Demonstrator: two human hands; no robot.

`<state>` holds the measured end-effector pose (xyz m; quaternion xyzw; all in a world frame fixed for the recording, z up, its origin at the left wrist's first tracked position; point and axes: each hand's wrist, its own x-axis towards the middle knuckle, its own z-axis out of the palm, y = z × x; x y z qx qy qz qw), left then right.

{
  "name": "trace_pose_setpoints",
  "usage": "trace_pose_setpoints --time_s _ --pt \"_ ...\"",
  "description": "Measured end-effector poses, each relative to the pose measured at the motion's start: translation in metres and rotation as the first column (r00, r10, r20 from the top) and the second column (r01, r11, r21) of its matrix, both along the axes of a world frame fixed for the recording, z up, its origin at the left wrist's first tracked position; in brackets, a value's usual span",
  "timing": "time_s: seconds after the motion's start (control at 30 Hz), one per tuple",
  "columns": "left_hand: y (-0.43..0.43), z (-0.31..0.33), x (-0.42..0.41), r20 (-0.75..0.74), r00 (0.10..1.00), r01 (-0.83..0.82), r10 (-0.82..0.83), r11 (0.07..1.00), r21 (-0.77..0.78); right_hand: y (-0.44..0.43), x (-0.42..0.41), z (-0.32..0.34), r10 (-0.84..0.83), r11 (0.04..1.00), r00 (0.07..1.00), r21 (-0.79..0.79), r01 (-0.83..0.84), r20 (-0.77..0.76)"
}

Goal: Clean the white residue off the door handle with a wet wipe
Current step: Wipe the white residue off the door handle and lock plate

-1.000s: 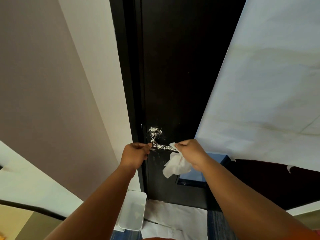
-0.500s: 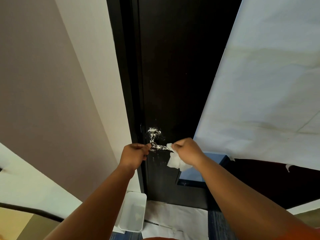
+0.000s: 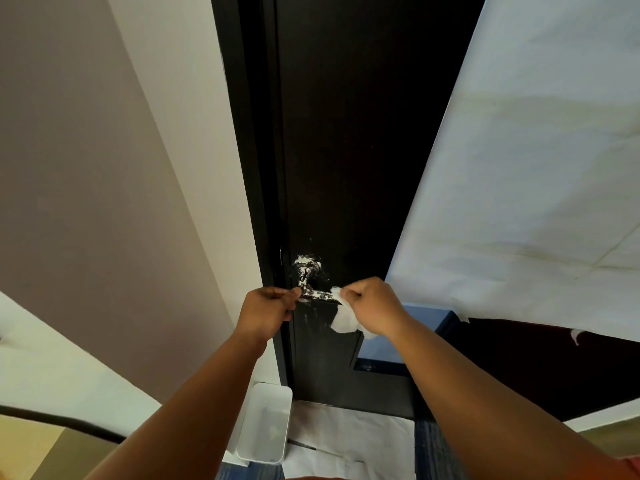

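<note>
A metal lever door handle (image 3: pixel 311 289) streaked with white residue sits on a dark door (image 3: pixel 353 150). My left hand (image 3: pixel 268 311) pinches the handle's left end near the round base. My right hand (image 3: pixel 372 306) grips a crumpled white wet wipe (image 3: pixel 343 318) and presses it against the lever's right end. Part of the wipe hangs below my fist. White smears also mark the door just under the handle.
A white rectangular bin (image 3: pixel 265 424) stands on the floor at the door's foot, on white paper sheeting (image 3: pixel 349 441). A large white paper sheet (image 3: pixel 526 188) covers the surface to the right. A blue box (image 3: pixel 408 337) sits behind my right wrist. A beige wall (image 3: pixel 86 202) is to the left.
My right hand has slid the wipe leftward along the lever and bunched more of it into the fist. My left hand has stayed on the handle's left end.
</note>
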<state>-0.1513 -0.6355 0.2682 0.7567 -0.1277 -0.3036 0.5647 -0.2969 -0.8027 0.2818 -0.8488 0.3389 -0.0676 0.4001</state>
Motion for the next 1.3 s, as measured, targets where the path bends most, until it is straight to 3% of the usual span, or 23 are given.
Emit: trace_pose_setpoints --time_s 0.33,0.57,0.73,0.9,1.1,1.3 --pt "0.001 -0.001 -0.002 -0.008 1.000 0.000 0.000 1.000 0.000 -0.014 -0.046 -0.020 0.025 0.995 0.994 -0.096 -0.015 0.107" --pt "0.001 0.001 -0.003 -0.015 1.000 0.004 -0.004 1.000 0.001 -0.007 -0.015 -0.018 0.096 0.988 0.987 -0.130 -0.079 0.128" --pt "0.005 0.001 -0.001 -0.005 1.000 0.014 -0.014 1.000 0.002 -0.013 -0.035 -0.020 0.022 0.996 0.989 -0.089 -0.009 0.147" --pt "0.004 0.002 -0.001 -0.039 0.999 0.015 -0.015 1.000 0.009 -0.020 -0.045 -0.022 -0.027 0.995 0.993 -0.092 0.037 0.116" --pt "0.005 0.004 -0.004 -0.086 0.996 -0.005 0.007 1.000 0.013 -0.002 -0.012 -0.013 0.061 0.987 0.993 -0.155 -0.045 0.100" --pt "0.002 0.002 -0.007 -0.116 0.992 -0.041 0.039 0.999 -0.010 -0.010 -0.030 -0.015 0.001 0.995 0.995 -0.102 0.009 0.098"
